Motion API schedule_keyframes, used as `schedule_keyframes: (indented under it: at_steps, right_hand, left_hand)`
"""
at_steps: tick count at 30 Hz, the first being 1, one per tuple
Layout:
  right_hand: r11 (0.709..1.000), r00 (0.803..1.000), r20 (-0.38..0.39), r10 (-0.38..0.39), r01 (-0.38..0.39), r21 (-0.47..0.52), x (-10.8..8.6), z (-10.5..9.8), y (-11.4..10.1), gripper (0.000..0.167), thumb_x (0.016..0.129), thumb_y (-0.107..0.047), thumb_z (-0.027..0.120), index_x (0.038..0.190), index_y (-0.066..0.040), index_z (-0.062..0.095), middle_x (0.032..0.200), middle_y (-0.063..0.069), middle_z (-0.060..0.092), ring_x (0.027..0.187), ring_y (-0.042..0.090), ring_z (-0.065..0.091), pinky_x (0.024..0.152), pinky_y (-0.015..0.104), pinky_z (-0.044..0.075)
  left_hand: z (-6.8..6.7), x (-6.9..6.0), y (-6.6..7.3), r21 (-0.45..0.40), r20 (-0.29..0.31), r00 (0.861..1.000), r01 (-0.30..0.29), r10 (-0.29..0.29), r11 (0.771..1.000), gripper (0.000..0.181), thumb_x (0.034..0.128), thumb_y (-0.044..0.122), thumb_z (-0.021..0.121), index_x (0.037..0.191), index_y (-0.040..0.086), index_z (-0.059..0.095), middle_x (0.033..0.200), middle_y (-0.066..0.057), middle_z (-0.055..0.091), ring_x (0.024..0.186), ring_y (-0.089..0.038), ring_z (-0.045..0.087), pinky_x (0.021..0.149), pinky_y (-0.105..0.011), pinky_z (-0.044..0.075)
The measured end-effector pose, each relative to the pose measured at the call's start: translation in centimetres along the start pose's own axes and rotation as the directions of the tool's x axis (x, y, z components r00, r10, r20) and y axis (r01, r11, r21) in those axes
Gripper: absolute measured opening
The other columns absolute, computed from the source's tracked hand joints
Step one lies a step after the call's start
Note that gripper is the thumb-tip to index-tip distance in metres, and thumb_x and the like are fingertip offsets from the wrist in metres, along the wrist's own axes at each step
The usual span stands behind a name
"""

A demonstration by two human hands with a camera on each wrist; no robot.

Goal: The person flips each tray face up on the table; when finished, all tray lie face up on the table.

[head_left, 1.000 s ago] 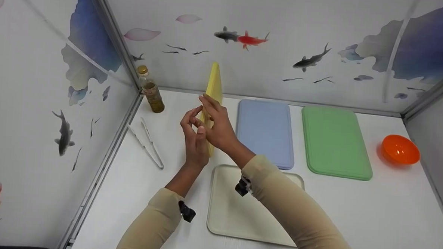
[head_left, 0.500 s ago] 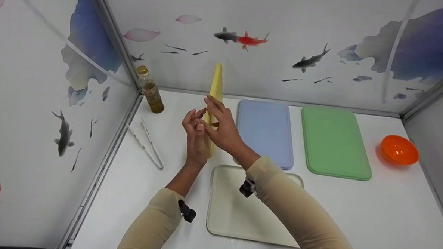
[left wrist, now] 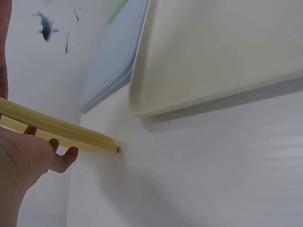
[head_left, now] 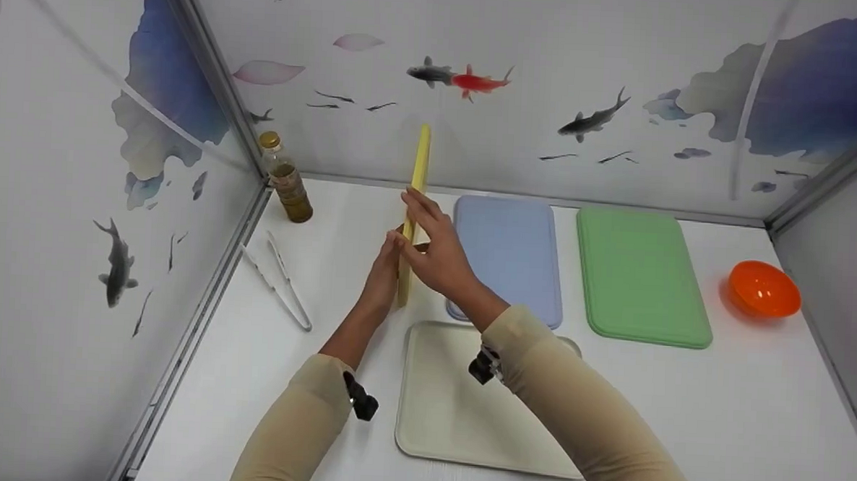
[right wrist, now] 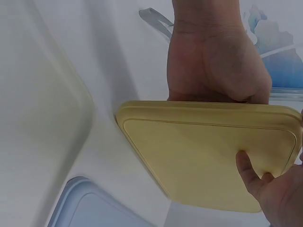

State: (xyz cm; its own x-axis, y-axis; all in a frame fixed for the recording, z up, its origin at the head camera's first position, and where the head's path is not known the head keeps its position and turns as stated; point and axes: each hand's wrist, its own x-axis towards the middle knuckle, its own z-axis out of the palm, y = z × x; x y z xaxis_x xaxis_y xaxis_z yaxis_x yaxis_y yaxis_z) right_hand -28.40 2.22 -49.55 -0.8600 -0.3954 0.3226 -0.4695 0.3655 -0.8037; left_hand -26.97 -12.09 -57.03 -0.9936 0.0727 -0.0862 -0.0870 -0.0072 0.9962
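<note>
A yellow board (head_left: 420, 161) stands on its long edge, seen almost edge-on, between the two hands. On its left side the left hand (head_left: 381, 276) holds it low; in the left wrist view that hand (left wrist: 21, 158) has fingertips showing below the board (left wrist: 61, 130). The right hand (head_left: 439, 254) grips the board's upper edge from the right, its fingers spread along the rim. The right wrist view shows the board's broad face (right wrist: 203, 161), with fingertips of the right hand (right wrist: 284, 198) on it and the left hand (right wrist: 215, 66) behind it.
A cream tray (head_left: 464, 408) lies in front, partly under the right sleeve. Behind it are a blue board (head_left: 507, 258) and a green board (head_left: 644, 279); an orange bowl (head_left: 764, 290) sits far right. Metal tongs (head_left: 282, 281) and an oil bottle (head_left: 290, 187) are at left.
The yellow board has turned more edge-on and its top has shifted slightly right. Left-hand fingers that showed earlier are now mostly hidden; the right hand has moved a little right with the board.
</note>
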Motion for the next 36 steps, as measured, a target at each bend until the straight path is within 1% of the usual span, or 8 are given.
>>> schedule_keyframes:
  at_steps: [2, 5, 8, 11, 17, 24, 29, 36]
  right_hand:
    - [1.0, 1.0, 0.003, 0.003, -0.003, 0.009, -0.1, -0.1, 0.1, 0.071, 0.11, -0.028, 0.071, 0.172, -0.014, 0.04, 0.182, 0.008, 0.033, 0.159, 0.037, 0.042, 0.095, 0.045, 0.066]
    - [1.0, 1.0, 0.005, 0.021, -0.021, 0.014, -0.2, -0.3, 0.3, 0.072, 0.11, -0.031, 0.072, 0.173, -0.016, 0.04, 0.182, 0.005, 0.033, 0.16, 0.036, 0.044, 0.093, 0.045, 0.067]
    - [1.0, 1.0, 0.0, 0.02, -0.02, 0.008, -0.2, -0.5, 0.4, 0.073, 0.109, -0.033, 0.073, 0.172, -0.015, 0.041, 0.182, 0.005, 0.034, 0.161, 0.034, 0.045, 0.093, 0.047, 0.067]
    - [1.0, 1.0, -0.014, 0.005, -0.005, -0.003, -0.3, -0.6, 0.5, 0.072, 0.109, -0.032, 0.072, 0.171, -0.013, 0.042, 0.181, 0.007, 0.035, 0.161, 0.033, 0.046, 0.102, 0.047, 0.063]
    - [1.0, 0.997, -0.082, -0.016, 0.018, 0.016, -0.5, -0.7, 0.5, 0.064, 0.108, -0.014, 0.071, 0.167, -0.008, 0.048, 0.177, 0.012, 0.042, 0.153, 0.034, 0.055, 0.112, 0.046, 0.059]
    - [0.998, 0.988, -0.154, -0.011, 0.02, 0.058, -1.1, -1.0, 0.4, 0.065, 0.102, -0.001, 0.068, 0.164, -0.009, 0.053, 0.171, 0.019, 0.045, 0.15, 0.039, 0.056, 0.105, 0.048, 0.062]
    - [0.997, 0.983, -0.184, -0.021, 0.033, 0.064, -1.3, -1.2, 0.3, 0.063, 0.102, -0.001, 0.065, 0.163, -0.009, 0.054, 0.17, 0.022, 0.044, 0.152, 0.038, 0.053, 0.113, 0.05, 0.057]
    - [0.994, 0.987, -0.158, 0.024, -0.006, 0.109, -1.6, -1.4, 0.2, 0.066, 0.102, -0.001, 0.065, 0.166, -0.014, 0.052, 0.175, 0.019, 0.037, 0.144, 0.043, 0.06, 0.086, 0.052, 0.067]
  left_hand:
    - [-0.2, 0.1, -0.5, 0.014, 0.014, 0.998, 0.058, -0.059, 0.998, 0.123, 0.0829, 0.106, 0.032, 0.178, 0.028, 0.024, 0.184, -0.006, 0.026, 0.171, -0.032, 0.024, 0.137, -0.065, 0.015]
    - [-0.5, 0.1, -1.0, 0.036, 0.03, 0.993, 0.113, -0.114, 0.993, 0.108, 0.0965, 0.095, 0.031, 0.178, 0.026, 0.022, 0.187, -0.003, 0.016, 0.174, -0.03, 0.014, 0.138, -0.064, 0.012]
    - [-0.9, 0.0, -1.2, 0.063, 0.044, 0.988, 0.145, -0.148, 0.987, 0.085, 0.1102, 0.077, 0.034, 0.178, 0.027, 0.024, 0.186, -0.004, 0.021, 0.172, -0.031, 0.022, 0.137, -0.062, 0.019]
    - [-1.2, 0.1, -1.3, 0.079, 0.069, 0.981, 0.173, -0.179, 0.982, 0.074, 0.1153, 0.065, 0.037, 0.178, 0.028, 0.024, 0.181, -0.008, 0.033, 0.165, -0.034, 0.036, 0.133, -0.063, 0.029]
    - [-1.5, 0.3, -1.4, 0.096, 0.1, 0.967, 0.225, -0.235, 0.969, 0.064, 0.1153, 0.058, 0.045, 0.174, 0.033, 0.036, 0.179, -0.007, 0.037, 0.165, -0.035, 0.037, 0.13, -0.068, 0.033]
    - [-1.7, 0.3, -1.3, 0.132, 0.108, 0.977, 0.169, -0.184, 0.977, 0.06, 0.1136, 0.054, 0.055, 0.17, 0.038, 0.043, 0.186, -0.006, 0.022, 0.174, -0.038, 0.015, 0.136, -0.066, 0.019]
    - [-2.1, 0.3, -1.1, 0.129, 0.105, 0.981, 0.148, -0.162, 0.98, 0.063, 0.1076, 0.061, 0.062, 0.166, 0.042, 0.048, 0.185, -0.008, 0.025, 0.171, -0.042, 0.023, 0.134, -0.068, 0.022]
    - [-2.8, 0.6, -1.1, 0.154, 0.081, 0.983, 0.151, -0.164, 0.977, 0.063, 0.1018, 0.067, 0.067, 0.16, 0.046, 0.054, 0.183, -0.006, 0.029, 0.165, -0.039, 0.035, 0.132, -0.066, 0.03]
